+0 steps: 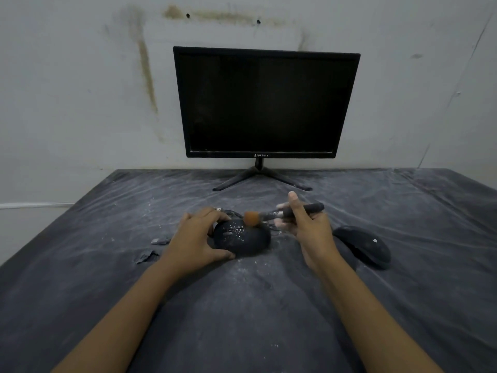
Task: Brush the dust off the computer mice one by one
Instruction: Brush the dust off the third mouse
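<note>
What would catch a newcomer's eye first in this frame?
The large dark monitor at the back, against a stained wall. Below it, at the centre of the dusty table, the left hand steadies a black mouse speckled white while the right hand holds an orange-tipped brush over it. A second mouse lies to the right.

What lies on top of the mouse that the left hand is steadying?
White dust specks lie scattered across the top of the held mouse, and the brush head hovers at its far edge. The left hand covers its left side, so any dust there is hidden.
</note>
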